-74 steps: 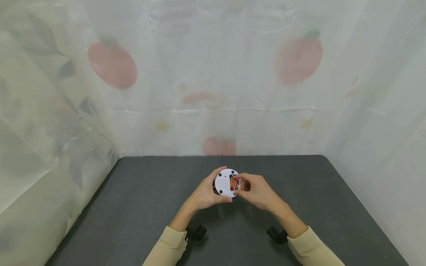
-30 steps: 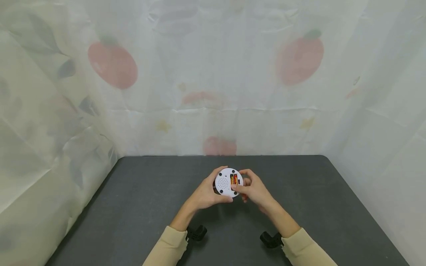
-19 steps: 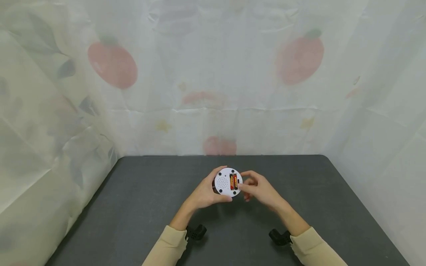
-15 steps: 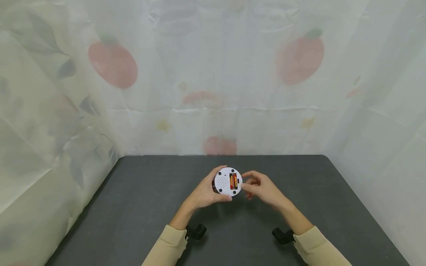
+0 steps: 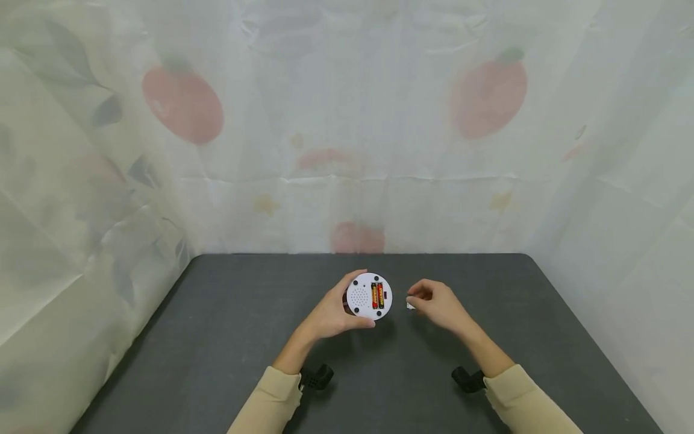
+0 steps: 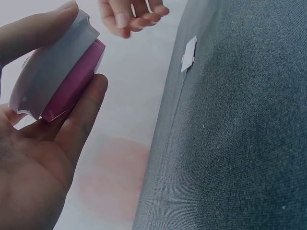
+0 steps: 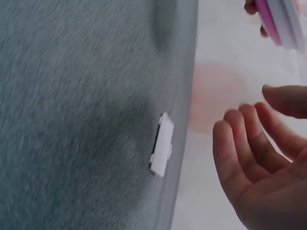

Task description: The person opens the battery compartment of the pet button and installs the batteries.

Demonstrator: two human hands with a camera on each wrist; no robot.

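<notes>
Right grip (image 5: 438,303) now off device (image 5: 370,296), over cover (image 5: 410,306).

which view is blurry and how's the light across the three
Head view: sharp, soft even light, faint shadows under the hands on the dark table. Right wrist view: motion-blurred, the white battery cover smeared and the right hand soft. Left wrist view: dim, the left hand close and soft, the round white and pink device fairly clear.

Round white gadget and its little lid

You hold the round white gadget (image 5: 369,295) bottom up, pink side under, with two red batteries (image 5: 378,295) showing. Its small white lid (image 5: 410,306) lies flat on the dark worktop (image 5: 217,337), just beside it.
</notes>
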